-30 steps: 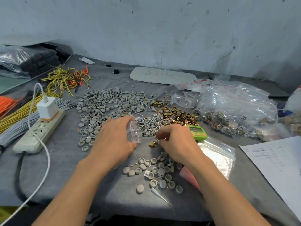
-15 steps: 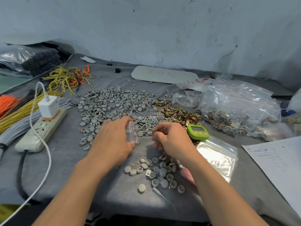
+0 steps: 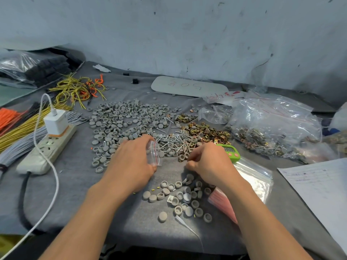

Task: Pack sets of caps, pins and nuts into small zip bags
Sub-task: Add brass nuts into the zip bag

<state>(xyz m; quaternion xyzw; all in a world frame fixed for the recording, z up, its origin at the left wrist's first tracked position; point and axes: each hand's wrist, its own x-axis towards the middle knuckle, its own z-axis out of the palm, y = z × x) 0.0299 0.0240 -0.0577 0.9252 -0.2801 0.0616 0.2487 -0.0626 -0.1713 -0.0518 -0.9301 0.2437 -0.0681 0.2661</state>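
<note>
Left hand: We saw the left hand (image 3: 131, 162) at mid-table, its fingers curled round a small zip bag (image 3: 154, 153) and the thumb pinching it near the lower corner.
Zip bag: It was clear with a red seal line, stood nearly upright in the left hand, and sat just near of the pins (image 3: 176, 142). We could not make out what it contained.
Right hand: The right hand (image 3: 210, 164) lay right of the bag and apart from it, palm down and fingers curled with the tips drawn together. We could not tell whether they pinched a part.
Caps: The large grey pile (image 3: 122, 119) lay far and left of the hands. A smaller cluster (image 3: 180, 197) lay near, between the forearms, some caps open side up.
Pins: The silver heap lay just far of both hands, between the caps and the nuts (image 3: 204, 132).
Nuts: The brass-coloured heap lay far and right of the pins.
Timer: A green timer (image 3: 230, 152) sat just right of the right hand, partly hidden by it.
Flat bags: Empty bags (image 3: 255, 177) lay stacked right of the right wrist.
Big bag: A large clear bag (image 3: 272, 124) holding mixed parts lay far right.
Paper: A sheet (image 3: 319, 188) lay at the right edge.
Power strip: The strip (image 3: 47, 149) lay at left and carried a white charger (image 3: 55, 122).
Wires: Yellow wires (image 3: 78, 89) lay far left.
</note>
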